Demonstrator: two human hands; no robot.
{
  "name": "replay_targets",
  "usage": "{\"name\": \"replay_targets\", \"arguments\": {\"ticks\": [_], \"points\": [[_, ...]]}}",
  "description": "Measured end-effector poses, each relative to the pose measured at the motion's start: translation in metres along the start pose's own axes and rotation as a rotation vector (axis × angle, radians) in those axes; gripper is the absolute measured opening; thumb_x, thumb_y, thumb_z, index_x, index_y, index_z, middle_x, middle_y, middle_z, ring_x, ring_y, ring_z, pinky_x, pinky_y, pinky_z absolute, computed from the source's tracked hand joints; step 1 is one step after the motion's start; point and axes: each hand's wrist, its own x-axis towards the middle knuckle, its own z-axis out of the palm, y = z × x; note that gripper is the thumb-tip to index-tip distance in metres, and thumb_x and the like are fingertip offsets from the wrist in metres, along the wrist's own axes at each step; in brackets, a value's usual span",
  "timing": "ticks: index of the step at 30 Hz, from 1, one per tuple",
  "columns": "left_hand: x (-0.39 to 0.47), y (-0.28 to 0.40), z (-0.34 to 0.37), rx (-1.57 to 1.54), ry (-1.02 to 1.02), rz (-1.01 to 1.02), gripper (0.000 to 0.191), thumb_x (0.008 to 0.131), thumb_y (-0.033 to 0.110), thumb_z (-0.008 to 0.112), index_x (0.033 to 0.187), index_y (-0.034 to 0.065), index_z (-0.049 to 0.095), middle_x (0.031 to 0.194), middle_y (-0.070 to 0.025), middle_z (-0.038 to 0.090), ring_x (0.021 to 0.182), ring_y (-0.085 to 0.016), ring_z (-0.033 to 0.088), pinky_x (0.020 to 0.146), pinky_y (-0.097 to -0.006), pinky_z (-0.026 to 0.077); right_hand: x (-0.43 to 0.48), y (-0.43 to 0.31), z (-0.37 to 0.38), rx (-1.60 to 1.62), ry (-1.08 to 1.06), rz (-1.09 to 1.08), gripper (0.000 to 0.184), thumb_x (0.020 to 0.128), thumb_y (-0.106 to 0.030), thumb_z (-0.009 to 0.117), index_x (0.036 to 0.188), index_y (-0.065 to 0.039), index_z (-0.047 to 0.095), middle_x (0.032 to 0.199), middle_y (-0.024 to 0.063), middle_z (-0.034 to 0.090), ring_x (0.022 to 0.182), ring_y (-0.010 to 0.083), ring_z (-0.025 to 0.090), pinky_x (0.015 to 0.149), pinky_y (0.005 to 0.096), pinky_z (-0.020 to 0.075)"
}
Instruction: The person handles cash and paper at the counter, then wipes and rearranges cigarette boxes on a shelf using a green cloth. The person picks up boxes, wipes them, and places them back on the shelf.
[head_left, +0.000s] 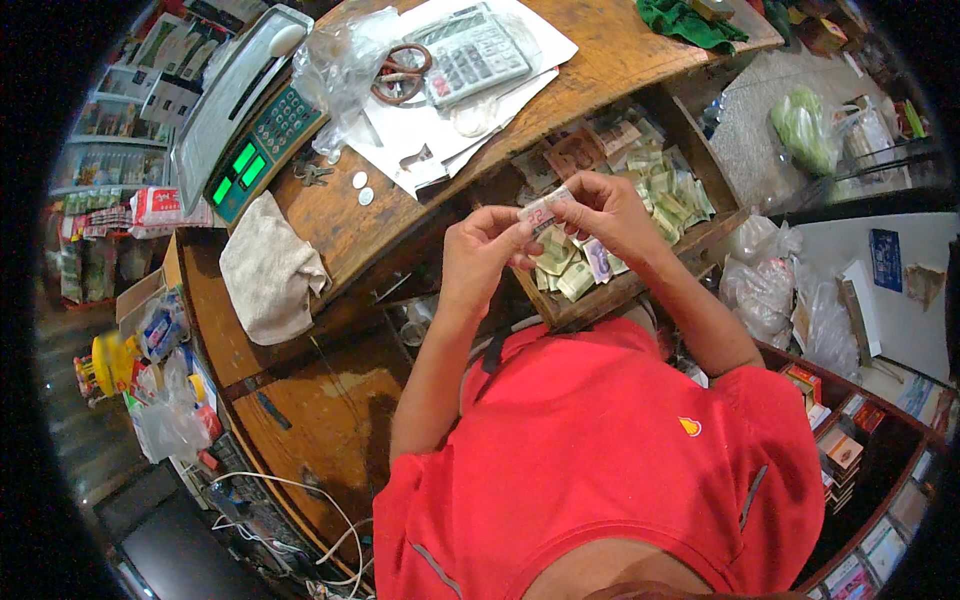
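A small piece of paper with red print (541, 212), perhaps a folded banknote, is pinched between my two hands. My left hand (487, 244) grips its left end with thumb and fingers. At its right end, my right hand (600, 208) holds it the same way. Below both hands a wooden drawer (705, 238) stands open, full of loose banknotes (660, 191), mostly greenish, some reddish. A purplish banknote (598, 260) lies near the drawer's front.
On the wooden counter (375, 240) are a digital scale (259, 154), a plastic-covered calculator (476, 56), scissors (403, 73), keys (311, 174), coins (365, 196), white papers and a beige cloth (270, 274). A green cloth (686, 26) lies at the far end. Plastic bags (765, 285) hang at right.
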Motion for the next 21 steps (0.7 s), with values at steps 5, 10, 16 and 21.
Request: {"name": "replay_targets", "arguments": {"ticks": [5,10,16,21], "points": [[-0.003,-0.029,0.003,-0.038,0.051,-0.04,0.016,0.089,0.009,0.067,0.097,-0.0044,0.063,0.086,-0.0115,0.069,0.066,-0.014,0.066,0.057,-0.0256,0.055,-0.015,0.02,0.016,0.17,0.124,0.116,0.029,0.083,-0.029,0.073,0.092,-0.002,0.069,0.074,0.0011,0.066,0.065,0.0049,0.057,0.055,0.0197,0.0439],[-0.007,-0.059,0.008,-0.156,0.095,-0.084,0.011,0.089,0.006,0.065,0.096,-0.0017,0.061,0.083,-0.0104,0.068,0.065,-0.015,0.067,0.057,-0.0269,0.057,-0.028,0.049,0.029,0.369,0.189,0.23,0.026,0.082,-0.029,0.075,0.091,-0.005,0.07,0.075,-0.0004,0.066,0.061,0.0045,0.055,0.051,0.0201,0.0402],[-0.003,-0.053,0.014,-0.389,0.103,-0.219,0.01,0.089,0.011,0.065,0.094,0.0028,0.061,0.079,-0.0049,0.064,0.065,-0.012,0.062,0.055,-0.0235,0.052,-0.027,0.041,0.025,0.419,0.037,0.08,0.032,0.087,-0.025,0.07,0.11,-0.003,0.064,0.095,0.0022,0.067,0.081,0.0088,0.06,0.074,0.0248,0.0486],[0.001,-0.064,0.009,-0.585,-0.002,-0.303,0.014,0.088,0.012,0.065,0.097,0.0028,0.059,0.082,-0.004,0.063,0.065,-0.012,0.061,0.055,-0.0248,0.052,-0.028,0.036,0.036,0.544,-0.011,0.153,0.038,0.097,-0.032,0.057,0.12,-0.002,0.061,0.097,0.0002,0.064,0.078,0.0053,0.054,0.07,0.0202,0.0461]]}}
